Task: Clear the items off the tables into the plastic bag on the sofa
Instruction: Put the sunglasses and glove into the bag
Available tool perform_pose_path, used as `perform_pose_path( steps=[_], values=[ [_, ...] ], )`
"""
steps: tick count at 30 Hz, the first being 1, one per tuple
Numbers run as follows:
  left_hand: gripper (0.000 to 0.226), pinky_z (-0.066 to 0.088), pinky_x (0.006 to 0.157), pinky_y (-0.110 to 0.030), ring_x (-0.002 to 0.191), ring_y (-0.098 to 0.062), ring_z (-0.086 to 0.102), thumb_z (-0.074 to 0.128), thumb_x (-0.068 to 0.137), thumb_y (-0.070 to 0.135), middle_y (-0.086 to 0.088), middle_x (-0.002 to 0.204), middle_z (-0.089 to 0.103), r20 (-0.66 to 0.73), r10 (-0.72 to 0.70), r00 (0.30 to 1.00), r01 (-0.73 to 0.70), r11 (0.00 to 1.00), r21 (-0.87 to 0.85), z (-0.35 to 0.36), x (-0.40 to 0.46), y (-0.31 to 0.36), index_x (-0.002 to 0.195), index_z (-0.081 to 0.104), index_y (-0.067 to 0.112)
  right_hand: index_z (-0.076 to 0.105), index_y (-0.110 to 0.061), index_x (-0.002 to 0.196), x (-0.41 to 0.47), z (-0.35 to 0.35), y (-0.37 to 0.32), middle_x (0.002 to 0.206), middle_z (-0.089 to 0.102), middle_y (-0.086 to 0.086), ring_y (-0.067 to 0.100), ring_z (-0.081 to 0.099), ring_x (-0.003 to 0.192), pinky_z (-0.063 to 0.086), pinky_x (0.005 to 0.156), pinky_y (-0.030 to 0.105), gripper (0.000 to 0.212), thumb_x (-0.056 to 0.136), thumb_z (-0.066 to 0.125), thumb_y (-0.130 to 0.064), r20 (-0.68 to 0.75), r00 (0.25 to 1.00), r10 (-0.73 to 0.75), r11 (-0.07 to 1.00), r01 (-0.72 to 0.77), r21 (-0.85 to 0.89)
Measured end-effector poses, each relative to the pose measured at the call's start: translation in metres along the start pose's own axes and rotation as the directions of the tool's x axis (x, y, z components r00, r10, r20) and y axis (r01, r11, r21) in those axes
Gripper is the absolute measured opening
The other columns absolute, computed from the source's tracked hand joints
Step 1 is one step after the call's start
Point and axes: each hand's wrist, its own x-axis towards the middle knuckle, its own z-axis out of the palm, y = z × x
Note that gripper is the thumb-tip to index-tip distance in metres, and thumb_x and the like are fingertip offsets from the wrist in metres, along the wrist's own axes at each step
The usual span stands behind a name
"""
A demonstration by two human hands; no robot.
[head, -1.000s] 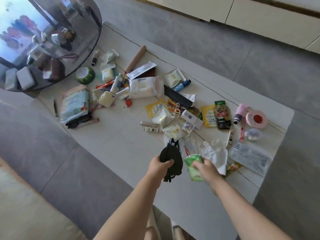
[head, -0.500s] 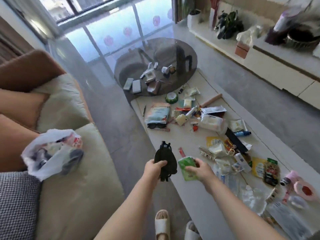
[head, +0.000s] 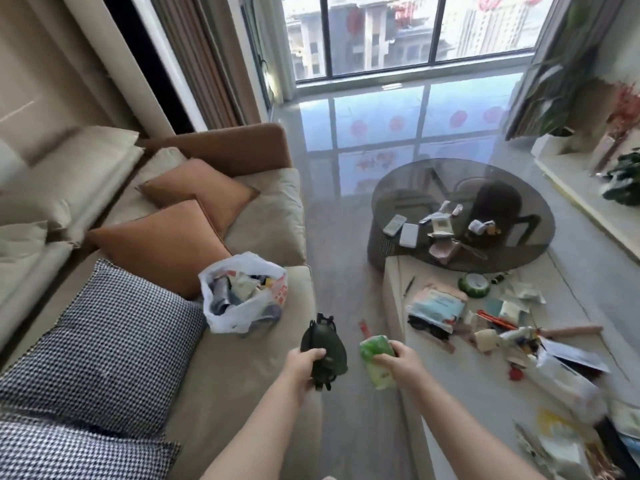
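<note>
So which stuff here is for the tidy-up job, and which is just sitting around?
For the job:
- plastic bag on the sofa
- dark pouch in the left hand
- green packet in the right hand
- clutter on the white table and glass table

Just lying about:
- orange cushions
- checked cushion
- plants

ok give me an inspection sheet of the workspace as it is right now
surface: white table littered along its right side; round glass table beyond it holds small items.
job's things: plastic bag open on the sofa, partly filled.
clutter: wet wipes pack, tape roll, packets and tubes on the white table.
grippers: left hand grips a dark pouch; right hand holds a green packet, both between table and sofa.
cables: nothing seen.
surroundings: cushions, window, shiny floor.
</note>
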Motion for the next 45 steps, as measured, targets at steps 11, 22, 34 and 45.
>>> perform_pose_path(
  steps=[11,22,34,45],
  values=[
    [0.004,0.042,0.052,-0.025,0.062,-0.028,0.059,0.061,0.085,0.003,-0.015,0.074,0.064,-0.147,-0.018,0.989,-0.005,0.988,-0.157,-0.140,0.062,0.076,0.083,0.059,0.006,0.060,-0.011,0.085,0.083,0.156,-0.101,0.077,0.059,0.010,0.020,0.055,0.065,0.044,0.056,0.026,0.012,0.082,0.059,0.001,0.176,0.984,-0.005,0.990,0.030,-0.139],
    [0.004,0.040,0.039,-0.017,0.058,-0.023,0.057,0.060,0.085,0.006,-0.011,0.072,0.064,-0.322,-0.140,0.936,0.014,0.931,-0.364,-0.196,0.139,0.130,0.083,0.059,0.009,0.059,-0.009,0.095,0.202,0.249,-0.158,0.086,0.060,0.015,0.030,0.058,0.082,0.049,0.074,0.038,0.016,0.083,0.055,0.001,0.233,0.965,0.118,0.959,-0.049,-0.281],
    [0.010,0.037,0.050,-0.023,0.064,-0.022,0.055,0.056,0.084,0.009,-0.010,0.075,0.062,-0.436,-0.335,0.835,0.123,0.886,-0.446,-0.215,0.285,0.169,0.093,0.059,0.005,0.057,-0.012,0.089,0.365,0.328,-0.178,0.072,0.060,0.007,0.021,0.055,0.062,0.047,0.060,0.028,0.005,0.085,0.058,-0.010,0.273,0.932,0.237,0.841,-0.057,-0.537],
    [0.044,0.049,0.095,-0.035,0.109,-0.025,0.058,0.051,0.090,0.001,-0.008,0.119,0.062,-0.476,-0.314,0.822,0.232,0.947,-0.224,-0.215,0.390,0.151,0.133,0.051,0.006,0.055,-0.012,0.117,0.440,0.368,-0.149,0.106,0.063,0.007,0.017,0.054,0.075,0.041,0.056,0.024,0.033,0.089,0.038,-0.006,0.340,0.912,0.230,0.655,0.113,-0.747]
  ],
)
